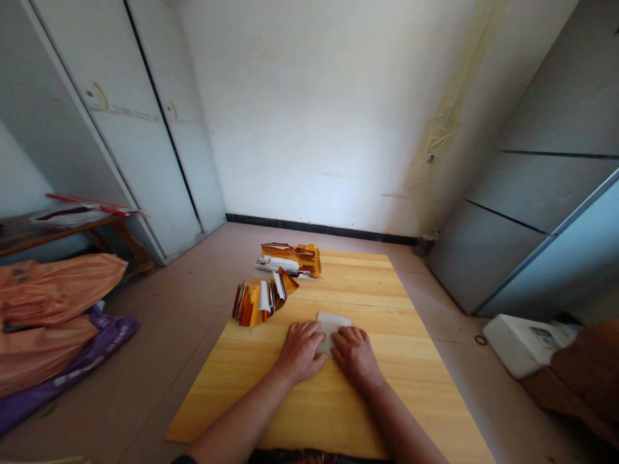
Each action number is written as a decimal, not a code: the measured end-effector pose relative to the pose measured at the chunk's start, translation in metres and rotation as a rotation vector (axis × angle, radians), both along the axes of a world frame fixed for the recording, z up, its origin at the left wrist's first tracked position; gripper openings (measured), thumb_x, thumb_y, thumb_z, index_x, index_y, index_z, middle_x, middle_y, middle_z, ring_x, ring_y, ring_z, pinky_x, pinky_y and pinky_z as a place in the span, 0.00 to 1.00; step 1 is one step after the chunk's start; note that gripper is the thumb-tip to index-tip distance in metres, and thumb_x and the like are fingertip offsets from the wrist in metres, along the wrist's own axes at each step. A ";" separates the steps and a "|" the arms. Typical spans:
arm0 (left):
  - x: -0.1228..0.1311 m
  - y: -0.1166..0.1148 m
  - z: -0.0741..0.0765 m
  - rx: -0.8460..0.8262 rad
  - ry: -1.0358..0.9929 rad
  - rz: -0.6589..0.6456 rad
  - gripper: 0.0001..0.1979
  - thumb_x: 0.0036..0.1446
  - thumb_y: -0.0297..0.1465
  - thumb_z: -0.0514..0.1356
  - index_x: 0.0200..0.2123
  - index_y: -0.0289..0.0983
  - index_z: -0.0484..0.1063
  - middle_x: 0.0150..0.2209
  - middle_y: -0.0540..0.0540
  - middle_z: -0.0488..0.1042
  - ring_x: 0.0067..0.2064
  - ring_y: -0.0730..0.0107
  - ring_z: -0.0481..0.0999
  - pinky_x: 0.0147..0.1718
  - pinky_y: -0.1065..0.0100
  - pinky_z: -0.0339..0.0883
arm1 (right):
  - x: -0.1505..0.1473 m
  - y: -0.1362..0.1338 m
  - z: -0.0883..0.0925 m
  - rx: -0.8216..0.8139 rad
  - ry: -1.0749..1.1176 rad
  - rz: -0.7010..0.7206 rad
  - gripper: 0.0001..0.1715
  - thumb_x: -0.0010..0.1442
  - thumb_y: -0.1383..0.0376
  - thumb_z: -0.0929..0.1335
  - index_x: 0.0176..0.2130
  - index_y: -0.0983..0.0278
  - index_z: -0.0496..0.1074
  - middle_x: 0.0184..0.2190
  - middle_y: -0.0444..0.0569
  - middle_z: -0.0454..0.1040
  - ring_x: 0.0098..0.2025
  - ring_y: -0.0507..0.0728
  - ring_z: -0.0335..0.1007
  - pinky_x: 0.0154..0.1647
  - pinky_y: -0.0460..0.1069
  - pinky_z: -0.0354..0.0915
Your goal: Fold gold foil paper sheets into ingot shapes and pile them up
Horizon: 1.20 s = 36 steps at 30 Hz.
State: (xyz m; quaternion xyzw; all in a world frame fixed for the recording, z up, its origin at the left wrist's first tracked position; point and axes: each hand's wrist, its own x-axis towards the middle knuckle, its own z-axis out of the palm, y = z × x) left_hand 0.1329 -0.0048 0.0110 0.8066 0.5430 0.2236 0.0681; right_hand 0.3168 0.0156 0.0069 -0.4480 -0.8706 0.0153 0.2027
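The pale sheet (333,319) is my landmark: it lies flat on the wooden bench (411,380), straight in front of me, with its far edge bare. My left hand (300,351) rests along the left side of the sheet, fingers loosely bent and thumb pointing in toward it; my right hand (356,357) mirrors that on the right side, knuckles slightly raised. Neither of my hands is balled up, and they look laid on rather than clenched, though I cannot tell whether any hidden fingertip pinches an edge. I take it that pressing from both sides steadies the sheet and holds it flat, leaving the middle between my hands uncovered. Beyond the sheet and to its left stands a fanned bundle (261,301) of brown and white folded pieces, near my left hand but apart from it. Farther beyond the sheet, also left, a second pile (290,259) of similar pieces sits at the bench's far edge. Both are probably set aside there so that the space around the sheet gives my forearms room.
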 end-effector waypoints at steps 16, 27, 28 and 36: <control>0.013 -0.001 0.003 0.028 0.102 -0.027 0.11 0.50 0.37 0.63 0.35 0.38 0.71 0.40 0.44 0.71 0.46 0.58 0.68 0.47 0.57 0.57 | 0.016 0.002 -0.002 0.023 -0.077 -0.118 0.06 0.59 0.66 0.65 0.35 0.60 0.73 0.44 0.49 0.73 0.46 0.57 0.64 0.45 0.51 0.56; 0.017 0.007 0.000 0.027 0.185 0.002 0.07 0.56 0.35 0.59 0.31 0.36 0.72 0.35 0.45 0.71 0.41 0.61 0.68 0.42 0.60 0.62 | 0.010 0.025 0.006 -0.131 -0.032 -0.234 0.13 0.58 0.69 0.64 0.42 0.59 0.73 0.43 0.48 0.73 0.45 0.56 0.64 0.41 0.47 0.58; 0.017 0.007 -0.001 0.027 0.185 0.001 0.07 0.56 0.33 0.58 0.31 0.36 0.72 0.35 0.45 0.71 0.41 0.62 0.68 0.42 0.60 0.62 | 0.008 0.030 0.008 -0.157 -0.028 -0.266 0.19 0.56 0.70 0.64 0.48 0.59 0.70 0.47 0.49 0.71 0.48 0.57 0.63 0.43 0.48 0.58; 0.013 0.009 -0.009 0.041 0.177 -0.005 0.03 0.56 0.29 0.57 0.32 0.37 0.71 0.36 0.46 0.71 0.42 0.63 0.68 0.41 0.61 0.61 | -0.012 0.057 0.027 -0.380 -0.189 -0.241 0.30 0.48 0.72 0.63 0.51 0.59 0.66 0.48 0.52 0.69 0.52 0.61 0.59 0.44 0.54 0.56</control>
